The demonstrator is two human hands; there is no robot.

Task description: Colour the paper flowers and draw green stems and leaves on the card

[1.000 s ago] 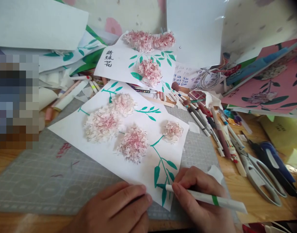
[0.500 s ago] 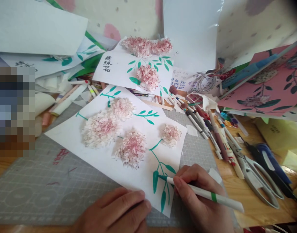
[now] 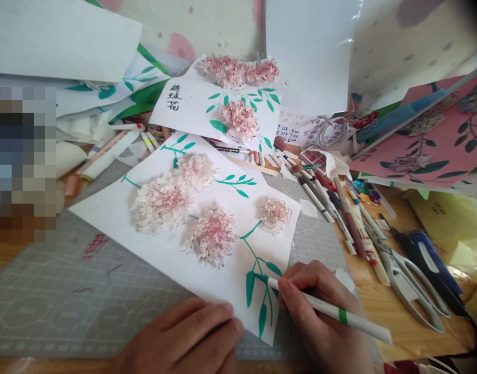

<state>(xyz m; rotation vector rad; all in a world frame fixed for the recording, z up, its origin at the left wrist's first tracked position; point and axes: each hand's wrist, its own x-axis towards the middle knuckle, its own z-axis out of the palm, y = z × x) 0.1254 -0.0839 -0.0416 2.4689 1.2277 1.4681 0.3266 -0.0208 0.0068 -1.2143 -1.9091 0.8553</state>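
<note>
A white green-banded marker pen is gripped in my right hand, its green brush tip touching the top of a painted leaf. That leaf belongs to a green stem on a white sheet of paper. Raised pink-and-white shredded-paper flowers are on the sheet, with green stems and leaves beside some of them. My left hand rests at the paper's lower edge, fingers laid on it and close together; its thumb is hidden.
Under the paper is a grey cutting mat. Scissors lie on the wooden table to the right, near several pens. Behind stands a second flower picture; a pink picture leans at the right.
The marker tip has moved slightly up to the leaf's upper end, and my right hand shifts a little with it. My left hand stays put.
</note>
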